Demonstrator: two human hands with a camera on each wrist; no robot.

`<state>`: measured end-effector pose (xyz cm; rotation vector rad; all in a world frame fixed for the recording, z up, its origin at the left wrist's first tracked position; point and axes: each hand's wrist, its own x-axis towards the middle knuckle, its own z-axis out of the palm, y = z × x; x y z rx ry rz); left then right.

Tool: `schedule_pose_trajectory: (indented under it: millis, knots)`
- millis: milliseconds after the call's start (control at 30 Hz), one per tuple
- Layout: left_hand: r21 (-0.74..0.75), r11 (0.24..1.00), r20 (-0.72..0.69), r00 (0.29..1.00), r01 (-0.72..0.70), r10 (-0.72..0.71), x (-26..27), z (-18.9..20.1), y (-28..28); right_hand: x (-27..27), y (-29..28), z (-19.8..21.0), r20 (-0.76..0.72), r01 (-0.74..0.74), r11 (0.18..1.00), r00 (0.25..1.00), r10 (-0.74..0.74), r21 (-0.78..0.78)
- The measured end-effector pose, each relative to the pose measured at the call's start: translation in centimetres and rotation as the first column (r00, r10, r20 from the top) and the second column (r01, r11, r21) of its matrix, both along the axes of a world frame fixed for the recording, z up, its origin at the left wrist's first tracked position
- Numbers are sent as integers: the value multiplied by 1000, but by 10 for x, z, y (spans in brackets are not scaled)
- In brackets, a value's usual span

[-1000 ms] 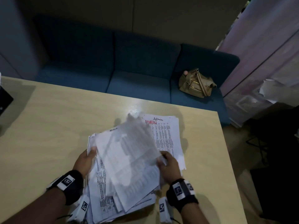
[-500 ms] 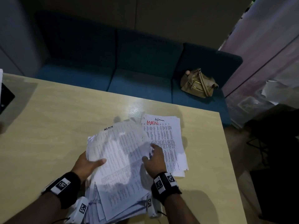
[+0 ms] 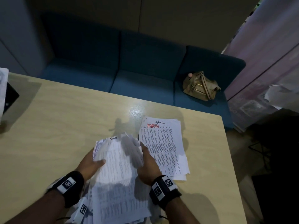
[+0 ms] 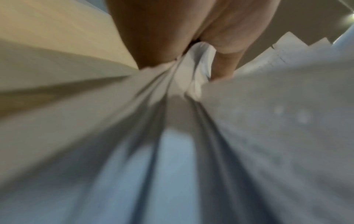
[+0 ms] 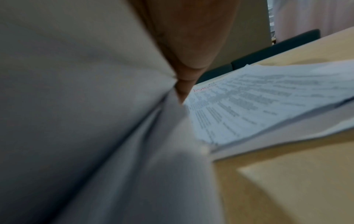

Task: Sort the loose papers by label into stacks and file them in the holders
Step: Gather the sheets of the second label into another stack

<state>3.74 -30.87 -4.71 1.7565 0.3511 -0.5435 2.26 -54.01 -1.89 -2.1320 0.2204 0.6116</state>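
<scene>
A loose bundle of printed papers lies near the front of the table, its top sheet marked "ADMIN". My left hand grips the bundle's left edge, thumb on top and fingers underneath; the left wrist view shows the same bundle squeezed in that hand. My right hand pinches the right edge of a blurred, lifted sheet; the right wrist view shows the sheet held at the fingertips. A flat stack labelled "Admin" lies just right of my right hand, also seen as the stack.
The pale wooden table ends at a right edge near the stack. A dark object with white paper sits at the far left edge. Behind the table is a blue sofa with a tan handbag.
The sheet raised a second ago came down, and my right hand lay flat on the bundle. Now my right hand has shifted to the bundle's right edge and lifts a sheet there.
</scene>
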Motion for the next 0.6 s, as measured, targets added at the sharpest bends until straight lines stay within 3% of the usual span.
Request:
schedule_pose_trajectory:
  millis: [133,267,400,467,600]
  knots:
    - [-5,1000,-88,996,24,-24,0,0,-3,11,-15,9,42,52,988,997,-58,142]
    - [-107,994,-124,991,34,-48,0,-2,-8,25,-9,4,221,162,984,959,-176,79]
    - [-83,996,-26,999,35,-37,4,-5,-15,31,-4,-9,186,27,992,983,-4,-120]
    - [-36,997,42,997,72,-70,7,-6,-15,34,-4,-11,187,37,986,982,-6,-160]
    - [8,992,61,990,126,-126,11,-7,-12,35,-8,-5,154,131,991,980,-127,-16]
